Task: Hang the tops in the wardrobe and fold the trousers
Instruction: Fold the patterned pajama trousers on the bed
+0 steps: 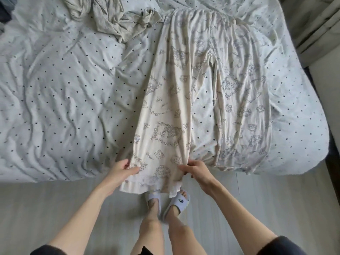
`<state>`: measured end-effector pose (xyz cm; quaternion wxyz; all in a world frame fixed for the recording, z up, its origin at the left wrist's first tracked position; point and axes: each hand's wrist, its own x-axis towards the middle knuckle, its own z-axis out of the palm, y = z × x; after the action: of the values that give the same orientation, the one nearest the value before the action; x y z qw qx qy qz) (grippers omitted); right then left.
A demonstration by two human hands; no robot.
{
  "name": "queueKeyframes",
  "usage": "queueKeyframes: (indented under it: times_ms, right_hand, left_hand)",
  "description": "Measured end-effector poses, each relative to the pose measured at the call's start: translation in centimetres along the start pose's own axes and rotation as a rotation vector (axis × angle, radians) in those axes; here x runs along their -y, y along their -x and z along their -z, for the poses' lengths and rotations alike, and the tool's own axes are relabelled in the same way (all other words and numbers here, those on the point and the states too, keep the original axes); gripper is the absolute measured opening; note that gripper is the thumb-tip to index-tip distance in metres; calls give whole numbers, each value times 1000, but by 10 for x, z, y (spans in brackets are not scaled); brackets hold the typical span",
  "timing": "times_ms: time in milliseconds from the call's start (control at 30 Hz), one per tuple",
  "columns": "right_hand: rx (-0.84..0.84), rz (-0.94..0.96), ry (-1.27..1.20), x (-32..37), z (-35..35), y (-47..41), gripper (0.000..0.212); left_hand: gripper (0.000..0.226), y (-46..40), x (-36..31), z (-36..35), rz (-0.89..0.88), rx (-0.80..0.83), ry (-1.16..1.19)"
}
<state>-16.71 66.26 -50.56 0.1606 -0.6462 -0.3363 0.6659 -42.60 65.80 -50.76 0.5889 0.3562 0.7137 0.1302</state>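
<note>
Trousers lie on bed, both hands pinching one leg's hem.

We see soft, even daylight with a cool cast and only faint shadows in the bedsheet creases. Wide-angle bending curves the edges. The slippers look slightly blurred; no glare.

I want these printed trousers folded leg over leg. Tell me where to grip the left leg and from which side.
Grip the left leg at its hem corners, from the foot of the bed, as the left hand and right hand do now. The hem overhangs the bed edge, so the fingers get under it; swing it over the right leg.
</note>
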Motion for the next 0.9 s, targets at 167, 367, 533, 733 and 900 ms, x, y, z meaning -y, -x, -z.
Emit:
queueKeyframes:
  times_ms: [167,367,533,733,900]
  right_hand:
    - [-139,-80,98,-20,-17,-5,12]
    - [-179,75,248,25,-38,-10,23]
    - [-91,228,488,81,-79,-31,42]
    - [-247,126,907,92,-109,-54,11]
    - [-300,136,431,87,-63,-40,16]
  left_hand:
    - [19,10,19,-1,-88,-142,-10]
    - [50,12,12,-19,-287,-74,-158]
    - [45,23,9,-28,-396,-26,-228]
    - [47,23,14,-20,-453,-23,-360]
    - [41,26,2,-29,-504,23,-317]
